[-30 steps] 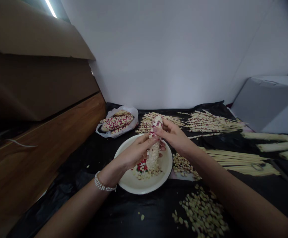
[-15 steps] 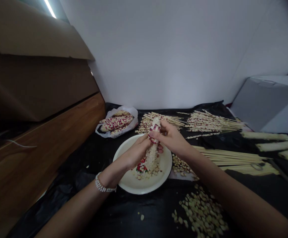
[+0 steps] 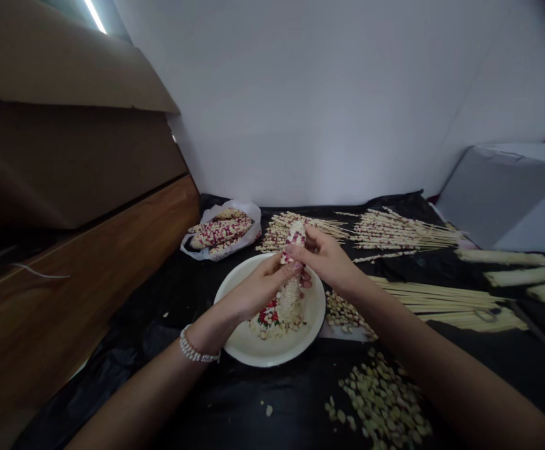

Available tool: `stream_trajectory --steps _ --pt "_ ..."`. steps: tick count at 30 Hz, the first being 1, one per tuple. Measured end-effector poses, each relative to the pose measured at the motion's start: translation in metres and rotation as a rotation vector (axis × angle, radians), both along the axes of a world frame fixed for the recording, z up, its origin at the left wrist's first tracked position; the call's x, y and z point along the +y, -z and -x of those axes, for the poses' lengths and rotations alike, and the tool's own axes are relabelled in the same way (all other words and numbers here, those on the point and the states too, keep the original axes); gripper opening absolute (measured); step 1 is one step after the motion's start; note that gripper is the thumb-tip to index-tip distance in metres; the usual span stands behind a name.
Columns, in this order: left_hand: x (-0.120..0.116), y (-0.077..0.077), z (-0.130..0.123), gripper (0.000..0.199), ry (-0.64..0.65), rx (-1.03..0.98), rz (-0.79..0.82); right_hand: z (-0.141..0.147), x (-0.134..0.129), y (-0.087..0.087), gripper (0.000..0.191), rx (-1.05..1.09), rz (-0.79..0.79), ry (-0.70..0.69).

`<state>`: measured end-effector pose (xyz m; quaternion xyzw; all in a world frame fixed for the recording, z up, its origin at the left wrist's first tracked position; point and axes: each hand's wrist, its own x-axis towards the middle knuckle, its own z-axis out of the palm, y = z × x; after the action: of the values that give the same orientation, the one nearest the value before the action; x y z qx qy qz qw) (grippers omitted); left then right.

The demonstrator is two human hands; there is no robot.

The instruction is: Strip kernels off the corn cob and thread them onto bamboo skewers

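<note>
An ear of corn (image 3: 289,299) stands tilted over a white bowl (image 3: 235,348), its lower part bare of kernels, its upper part carrying white and purple ones. My left hand (image 3: 265,284), with a beaded bracelet at the wrist, is closed on the cob's left side. From the right, my right hand (image 3: 326,257) grips the upper part, its thumb pressed across the front near the left thumb. Loose kernels (image 3: 272,331) lie in the bowl around the cob's lower end, over a red and green pattern. Some fingers are hidden behind the cob.
A plastic bag (image 3: 252,234) of corn ears sits at the back left. Skewers threaded with kernels (image 3: 385,228) lie at the back right, before bare skewers (image 3: 441,300) and stripped cobs (image 3: 507,256). Pale flat beans (image 3: 385,400) are spread at front right. A cardboard box (image 3: 75,162) stands left.
My left hand has shifted slightly right and its thumb now reaches further across the cob. The ear has tipped a little to the right; my right hand keeps its grip.
</note>
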<state>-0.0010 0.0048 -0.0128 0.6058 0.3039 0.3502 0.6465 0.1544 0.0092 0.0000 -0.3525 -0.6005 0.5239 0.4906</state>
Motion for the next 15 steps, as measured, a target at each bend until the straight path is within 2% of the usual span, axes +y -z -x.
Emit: stream_trajectory --steps 4,8,11,15 --pt "0.001 0.003 0.002 0.029 0.014 0.085 -0.137 -0.001 -0.001 -0.002 0.033 0.015 0.008 -0.013" --pt "-0.001 0.000 0.002 0.027 0.000 0.159 -0.138 -0.002 -0.002 -0.001 0.029 0.046 0.006 -0.035" --pt "-0.003 0.000 0.000 0.024 -0.052 0.162 -0.132 -0.001 0.000 0.002 0.027 0.010 -0.023 -0.029" --pt "-0.001 0.005 -0.001 0.020 -0.185 0.219 -0.171 0.002 0.003 0.010 0.028 -0.030 -0.070 0.026"
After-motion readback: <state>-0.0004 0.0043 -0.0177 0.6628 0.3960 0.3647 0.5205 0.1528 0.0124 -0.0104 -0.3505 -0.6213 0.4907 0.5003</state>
